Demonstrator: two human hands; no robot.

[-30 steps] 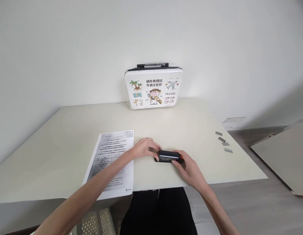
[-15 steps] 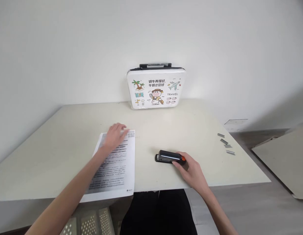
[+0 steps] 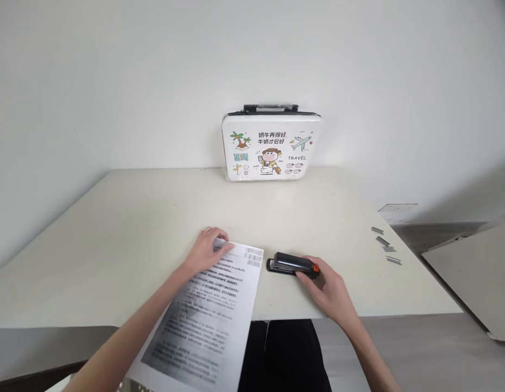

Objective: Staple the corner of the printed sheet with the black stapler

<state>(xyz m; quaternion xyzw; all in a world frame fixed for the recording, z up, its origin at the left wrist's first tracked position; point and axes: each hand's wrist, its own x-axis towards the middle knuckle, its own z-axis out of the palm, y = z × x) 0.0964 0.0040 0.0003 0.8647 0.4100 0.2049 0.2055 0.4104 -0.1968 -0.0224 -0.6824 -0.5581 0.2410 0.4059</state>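
Observation:
My left hand (image 3: 209, 250) pinches the top edge of a printed sheet of paper (image 3: 211, 316), thumb on the face and fingers behind the edge. The sheet is tilted, and its lower part hangs past the front edge of the table. Its top right corner lies close to the front end of a black stapler (image 3: 293, 263), apart from it. My right hand (image 3: 328, 286) grips the stapler's rear end, near an orange part. The stapler rests on the table, its nose pointing left with a gap between arm and base. Whether there is more than one sheet I cannot tell.
Several staple strips (image 3: 385, 245) lie near the right edge of the white table (image 3: 146, 218). At the back, a white cartoon-printed case (image 3: 272, 147) with a black handle stands against the wall. A pale panel (image 3: 476, 272) is on the right beyond the table.
My left hand has closed on the paper's top edge and drawn it right and toward me, turning it, so its corner is now near the stapler. My right hand still holds the stapler.

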